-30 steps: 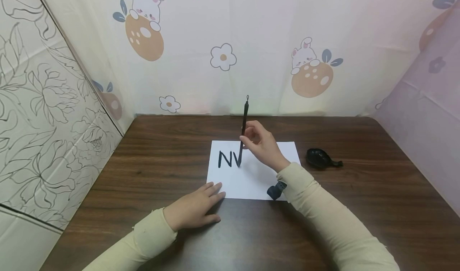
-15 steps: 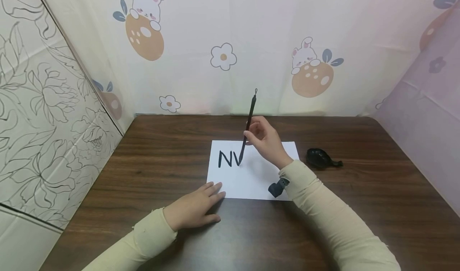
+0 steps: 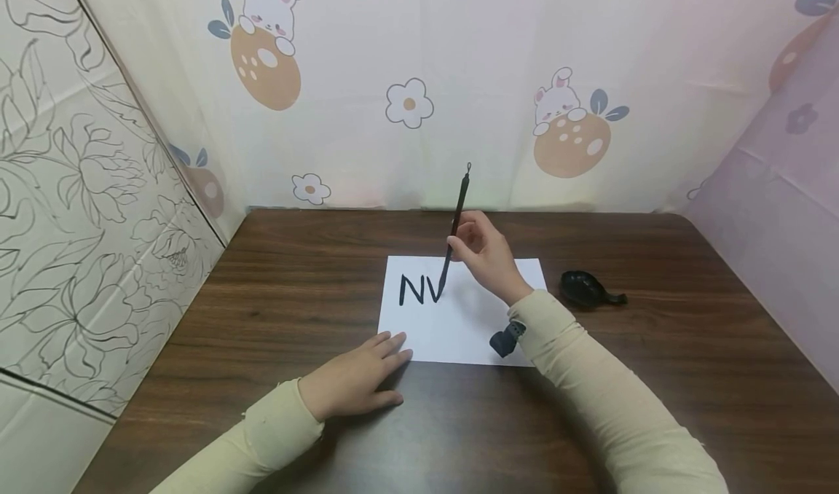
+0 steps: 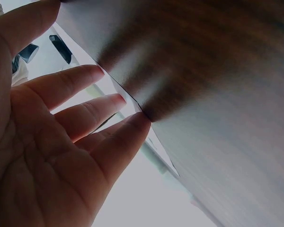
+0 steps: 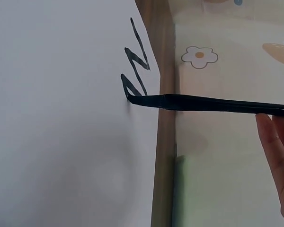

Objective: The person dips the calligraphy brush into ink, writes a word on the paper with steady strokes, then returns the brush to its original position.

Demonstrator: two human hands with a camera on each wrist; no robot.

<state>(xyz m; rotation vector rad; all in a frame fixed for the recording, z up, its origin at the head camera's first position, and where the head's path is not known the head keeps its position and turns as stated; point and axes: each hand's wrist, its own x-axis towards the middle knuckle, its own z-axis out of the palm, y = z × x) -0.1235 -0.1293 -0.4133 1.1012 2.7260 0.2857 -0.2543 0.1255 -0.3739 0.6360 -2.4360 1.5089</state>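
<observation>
A black writing brush leans slightly right, its upper shaft pinched between the thumb and fingers of my right hand. In the right wrist view the brush's bristles bend against the white paper, at the end of a black stroke. The paper carries a black N with a V-like mark to its right. My left hand lies palm down with spread fingers, its fingertips on the paper's lower left corner. From below, the left wrist view shows these fingertips at the paper's edge.
A small black dish with a short handle sits on the brown wooden table, right of the paper. A dark wrist camera hangs under the right sleeve, over the paper. Behind the table stands a patterned curtain.
The right hand has moved slightly up and to the right, and the brush now leans further right. Its tip has risen from the bottom of the V-like mark. The left hand stays put.
</observation>
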